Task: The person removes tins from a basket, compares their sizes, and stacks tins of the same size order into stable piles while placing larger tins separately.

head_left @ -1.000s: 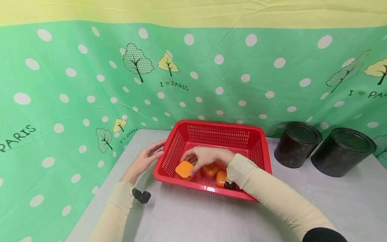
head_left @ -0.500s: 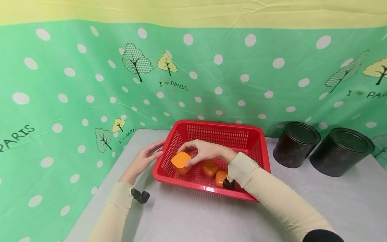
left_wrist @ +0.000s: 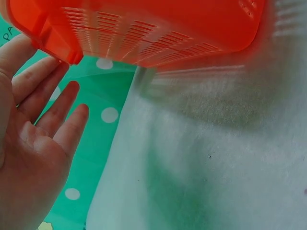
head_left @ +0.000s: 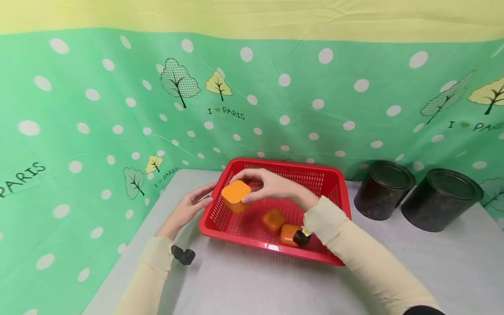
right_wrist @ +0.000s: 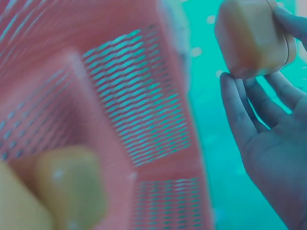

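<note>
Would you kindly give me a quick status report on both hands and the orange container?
Right hand pinches orange container above red basket. Left hand open, fingers against basket's left wall. Two orange containers lie inside. Nothing obstructing.

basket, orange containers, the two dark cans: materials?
Red basket: moulded plastic, glossy, slotted mesh walls. Orange container in the right hand: looks like smooth matte plastic, rounded corners; two more lie in the basket. Dark cans: probably metal, rimmed tops, dull finish; hard to confirm.
</note>
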### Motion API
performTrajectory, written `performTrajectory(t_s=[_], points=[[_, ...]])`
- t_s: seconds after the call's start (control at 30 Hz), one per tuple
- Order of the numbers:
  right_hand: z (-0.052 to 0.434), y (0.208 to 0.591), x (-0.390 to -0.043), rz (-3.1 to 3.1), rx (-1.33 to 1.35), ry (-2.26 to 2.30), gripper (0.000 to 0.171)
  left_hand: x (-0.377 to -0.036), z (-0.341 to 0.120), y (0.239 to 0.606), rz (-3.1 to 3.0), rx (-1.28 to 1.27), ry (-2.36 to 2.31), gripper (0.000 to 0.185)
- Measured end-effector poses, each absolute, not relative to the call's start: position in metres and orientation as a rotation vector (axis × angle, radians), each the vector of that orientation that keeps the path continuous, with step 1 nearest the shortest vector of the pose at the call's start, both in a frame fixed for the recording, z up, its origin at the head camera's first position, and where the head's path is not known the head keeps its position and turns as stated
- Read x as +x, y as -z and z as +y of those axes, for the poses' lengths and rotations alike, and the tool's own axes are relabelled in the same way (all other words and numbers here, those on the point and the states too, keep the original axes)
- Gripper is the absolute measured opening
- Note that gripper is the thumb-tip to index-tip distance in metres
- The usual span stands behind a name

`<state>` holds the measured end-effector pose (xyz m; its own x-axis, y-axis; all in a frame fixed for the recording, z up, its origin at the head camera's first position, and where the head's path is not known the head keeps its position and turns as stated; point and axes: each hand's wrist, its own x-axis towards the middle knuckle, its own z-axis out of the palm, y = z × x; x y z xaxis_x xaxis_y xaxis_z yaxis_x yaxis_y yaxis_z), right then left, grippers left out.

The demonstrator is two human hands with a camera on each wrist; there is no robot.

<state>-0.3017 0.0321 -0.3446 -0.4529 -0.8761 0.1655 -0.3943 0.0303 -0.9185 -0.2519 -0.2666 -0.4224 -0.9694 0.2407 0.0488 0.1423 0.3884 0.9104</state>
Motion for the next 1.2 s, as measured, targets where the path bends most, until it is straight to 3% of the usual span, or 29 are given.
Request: performTrajectory(t_s=[0.4, 1.2], points=[[0.089, 0.302, -0.274, 2.02, -1.212, 1.477, 0.052, -0.254, -0.267, 0.426, 2.525, 0.38, -1.669, 0.055], [0.223, 0.334, -0.204, 2.498, -1.15, 1.425, 0.058, -0.257, -0.267, 0.429, 2.529, 0.331, -1.649, 0.057]])
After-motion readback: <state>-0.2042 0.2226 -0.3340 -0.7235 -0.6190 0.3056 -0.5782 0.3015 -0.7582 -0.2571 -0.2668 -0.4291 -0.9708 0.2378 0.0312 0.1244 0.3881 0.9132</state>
